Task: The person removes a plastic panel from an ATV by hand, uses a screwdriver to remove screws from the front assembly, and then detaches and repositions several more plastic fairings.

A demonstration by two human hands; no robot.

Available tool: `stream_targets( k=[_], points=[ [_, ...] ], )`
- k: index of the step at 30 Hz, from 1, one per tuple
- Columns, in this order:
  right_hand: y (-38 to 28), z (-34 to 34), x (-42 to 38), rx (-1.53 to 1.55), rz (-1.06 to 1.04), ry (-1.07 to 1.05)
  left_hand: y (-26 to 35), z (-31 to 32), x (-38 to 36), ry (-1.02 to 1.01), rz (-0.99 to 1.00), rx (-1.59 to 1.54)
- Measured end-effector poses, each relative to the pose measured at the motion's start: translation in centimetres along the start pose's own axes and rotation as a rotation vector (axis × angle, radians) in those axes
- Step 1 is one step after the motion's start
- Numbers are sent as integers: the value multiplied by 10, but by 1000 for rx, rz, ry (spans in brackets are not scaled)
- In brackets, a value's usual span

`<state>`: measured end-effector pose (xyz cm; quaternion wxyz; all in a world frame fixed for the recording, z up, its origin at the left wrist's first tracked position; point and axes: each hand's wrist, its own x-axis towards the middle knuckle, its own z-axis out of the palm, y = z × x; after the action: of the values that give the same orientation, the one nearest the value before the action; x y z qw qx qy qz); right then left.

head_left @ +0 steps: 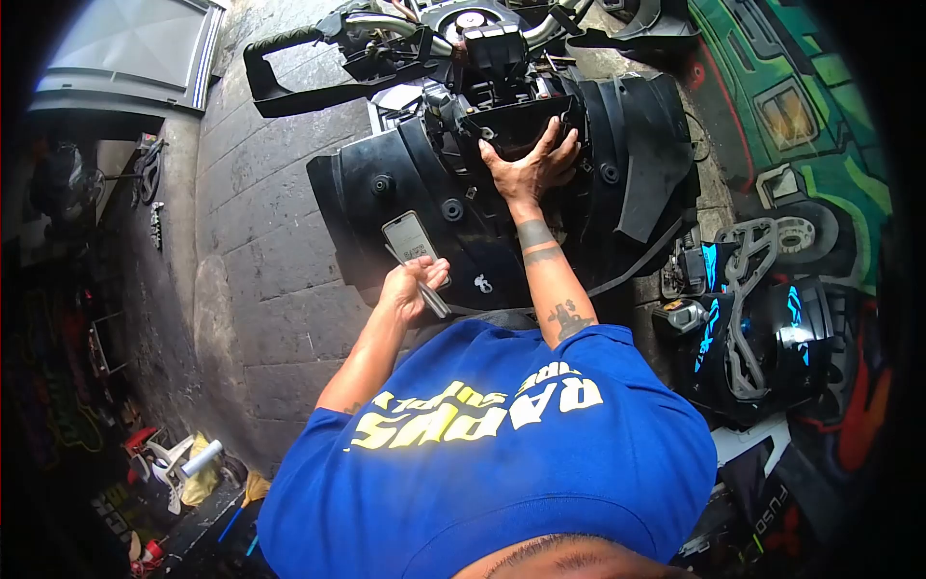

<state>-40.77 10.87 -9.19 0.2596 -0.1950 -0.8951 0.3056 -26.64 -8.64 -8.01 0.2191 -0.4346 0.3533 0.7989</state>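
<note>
My left hand (413, 287) is closed around a slim grey metal tool (434, 301) whose exact kind I cannot make out. Just beyond it, a phone (409, 234) with a lit screen lies on the black plastic fender (352, 174) of a quad bike. Farther up, my right hand (532, 172) rests with fingers spread against a black plastic panel (516, 121) in the middle of the vehicle. Its thumb and fingertips touch the panel, and the palm hides part of it.
The quad's handlebars and frame (473, 39) rise at the top, beside a black loop-shaped guard (280, 77). To the right are black and blue body parts (757, 318) near a green painted surface (820, 87). Grey paving (270, 241) lies left; assorted items (183, 463) sit lower left.
</note>
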Motion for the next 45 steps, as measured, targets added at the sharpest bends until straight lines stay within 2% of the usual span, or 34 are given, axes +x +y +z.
stream_targets(
  k=[5,6,9,14,15,18,21,23,24,25,27,29,31,33,35,37,38,39,41,43,45],
  points=[
    [2,0,-1,14,3,3,6,1,-9,-335,35,36],
    [2,1,-1,3,-28,11,11,6,-12,-334,33,48],
    [4,0,-5,12,-62,10,21,22,-23,-342,193,265],
    [3,0,-4,26,-70,1,39,54,-20,-422,317,368],
    [4,2,-5,31,-74,4,41,64,-23,-359,348,412],
    [4,4,-7,39,-72,11,54,83,-7,-404,591,635],
    [4,5,-6,62,-81,22,73,107,20,-217,829,837],
    [7,5,-8,74,-88,31,87,123,43,-225,1299,1005],
    [8,7,-8,109,-112,47,89,127,58,-212,1211,885],
    [7,7,-6,145,-137,62,94,135,65,-172,1322,970],
    [5,3,-8,141,-112,45,94,148,70,-266,1077,803],
    [3,0,-7,49,-58,-31,86,152,83,-346,1151,881],
    [3,0,-5,62,-61,-10,80,162,74,-230,1324,1048],
    [4,2,-5,75,-70,5,78,161,75,-224,1363,1064],
    [6,8,-5,141,-132,122,81,157,82,-213,1410,1074],
    [7,12,-6,154,-139,135,85,155,91,-375,1370,871],
    [9,13,-6,164,-146,148,85,151,93,-350,1142,706],
    [8,12,-4,158,-142,154,90,149,87,-259,1131,756],
    [5,8,-7,134,-93,102,93,147,94,-173,1181,706],
    [3,6,-6,114,-83,94,96,151,96,-115,1150,788],
    [3,4,-8,65,-106,81,97,152,102,-40,1298,924]
  ],
)
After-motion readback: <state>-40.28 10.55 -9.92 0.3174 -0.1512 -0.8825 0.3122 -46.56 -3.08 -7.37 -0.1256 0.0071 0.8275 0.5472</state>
